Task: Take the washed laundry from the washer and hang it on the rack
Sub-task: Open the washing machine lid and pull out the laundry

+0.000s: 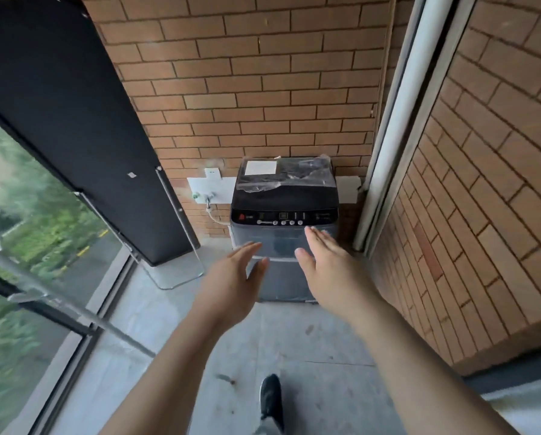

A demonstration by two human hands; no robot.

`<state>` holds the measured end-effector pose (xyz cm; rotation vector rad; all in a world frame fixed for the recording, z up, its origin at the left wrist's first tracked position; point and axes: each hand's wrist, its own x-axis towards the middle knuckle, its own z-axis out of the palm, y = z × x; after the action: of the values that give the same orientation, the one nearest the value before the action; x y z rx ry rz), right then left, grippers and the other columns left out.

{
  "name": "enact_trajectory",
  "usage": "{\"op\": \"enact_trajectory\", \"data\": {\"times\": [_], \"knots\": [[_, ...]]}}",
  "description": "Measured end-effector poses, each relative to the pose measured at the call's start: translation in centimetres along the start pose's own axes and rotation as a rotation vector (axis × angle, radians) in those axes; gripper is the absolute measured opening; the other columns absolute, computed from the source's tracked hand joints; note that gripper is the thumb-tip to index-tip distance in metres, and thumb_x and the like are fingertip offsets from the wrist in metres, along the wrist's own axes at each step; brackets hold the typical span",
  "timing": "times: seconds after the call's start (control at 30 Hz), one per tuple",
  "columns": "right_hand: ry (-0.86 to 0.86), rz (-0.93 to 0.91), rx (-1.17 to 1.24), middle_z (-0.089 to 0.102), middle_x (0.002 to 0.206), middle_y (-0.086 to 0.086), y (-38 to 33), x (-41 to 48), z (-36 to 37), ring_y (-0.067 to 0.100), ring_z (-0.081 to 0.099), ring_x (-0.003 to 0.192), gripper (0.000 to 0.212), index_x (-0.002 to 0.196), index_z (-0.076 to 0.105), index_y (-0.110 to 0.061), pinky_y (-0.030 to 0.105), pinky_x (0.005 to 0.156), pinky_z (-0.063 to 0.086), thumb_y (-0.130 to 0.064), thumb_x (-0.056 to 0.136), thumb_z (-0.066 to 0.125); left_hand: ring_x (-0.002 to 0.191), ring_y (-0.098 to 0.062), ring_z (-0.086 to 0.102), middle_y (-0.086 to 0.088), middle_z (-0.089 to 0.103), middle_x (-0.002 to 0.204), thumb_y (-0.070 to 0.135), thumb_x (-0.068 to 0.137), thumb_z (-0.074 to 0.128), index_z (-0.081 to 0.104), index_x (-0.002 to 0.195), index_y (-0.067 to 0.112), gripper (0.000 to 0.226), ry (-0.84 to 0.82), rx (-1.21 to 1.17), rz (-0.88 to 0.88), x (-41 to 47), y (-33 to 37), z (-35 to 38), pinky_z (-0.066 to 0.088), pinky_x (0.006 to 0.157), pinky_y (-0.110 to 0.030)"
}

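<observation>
The brick wall (pixel 263 89) closes off the far end of this narrow balcony, with a tall black panel (pixel 68 120) leaning on the left and the concrete floor (pixel 310 340) running up to the washer (pixel 281 200), which stands against the wall's foot. The laundry cannot be seen; it is presumably inside the drum, since the washer's lid (pixel 286 183) lies flat and closed, with crinkled plastic film and a white label over its rear half. No rack can be told for certain, so it should be found before wet cloth is lifted out. Both arms stretch forward: the left grip (pixel 231 277) and the right grip (pixel 329 262) are released, fingers straight and slightly spread, holding nothing and well short of the machine. The step in hand looks like the approach and lid opening. To do it well, walk in until the body is square to the front, then take the lid at its front edge just behind the control panel (pixel 283 216), not on the loose film, which could slip or tear. Raise it fully so it rests open, and keep clear of the buttons. One shoe (pixel 270 400) shows below.
</observation>
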<state>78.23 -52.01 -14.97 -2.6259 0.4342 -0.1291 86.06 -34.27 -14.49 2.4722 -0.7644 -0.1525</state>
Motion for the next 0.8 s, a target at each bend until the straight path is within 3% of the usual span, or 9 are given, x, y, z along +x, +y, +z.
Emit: {"op": "enact_trajectory", "data": {"times": [0.27, 0.4, 0.63, 0.8], "knots": [[-0.102, 0.047, -0.082, 0.018, 0.164, 0.000, 3.7, 16.7, 2.8, 0.015, 0.010, 0.151, 0.059, 0.156, 0.017, -0.013, 0.029, 0.119, 0.014, -0.041, 0.106, 0.027, 0.139, -0.014, 0.041, 0.003, 0.046, 0.151, 0.041, 0.102, 0.044, 0.047, 0.145, 0.019, 0.048, -0.121, -0.035, 0.044, 18.3, -4.8, 3.4, 0.031, 0.108, -0.022], [-0.134, 0.069, -0.102, 0.020, 0.163, 0.002, 5.1, 23.6, 3.3, 0.017, 0.012, 0.151, 0.058, 0.156, 0.018, -0.011, 0.029, 0.119, 0.016, -0.040, 0.106, 0.029, 0.136, -0.016, 0.045, 0.001, 0.047, 0.150, 0.043, 0.101, 0.045, 0.048, 0.144, 0.018, 0.050, -0.197, -0.029, 0.044, 26.4, -6.2, 5.0, 0.036, 0.110, -0.028], [-0.253, 0.135, -0.086, 0.020, 0.163, 0.000, 9.6, 33.0, 5.2, 0.015, 0.015, 0.150, 0.058, 0.156, 0.019, -0.014, 0.033, 0.118, 0.024, -0.040, 0.106, 0.029, 0.135, -0.020, 0.047, -0.002, 0.050, 0.148, 0.039, 0.101, 0.046, 0.048, 0.144, 0.016, 0.048, -0.337, 0.055, 0.043, 37.0, -7.6, 8.5, 0.040, 0.109, -0.032], [-0.384, 0.093, -0.104, 0.022, 0.162, 0.005, 13.0, 39.3, 7.5, 0.019, 0.018, 0.150, 0.058, 0.156, 0.020, -0.010, 0.037, 0.119, 0.024, -0.038, 0.106, 0.030, 0.126, -0.025, 0.053, -0.003, 0.054, 0.143, 0.039, 0.099, 0.047, 0.052, 0.138, 0.019, 0.044, -0.441, 0.145, -0.083, 41.6, -9.5, 11.7, 0.045, 0.102, -0.036]]}}
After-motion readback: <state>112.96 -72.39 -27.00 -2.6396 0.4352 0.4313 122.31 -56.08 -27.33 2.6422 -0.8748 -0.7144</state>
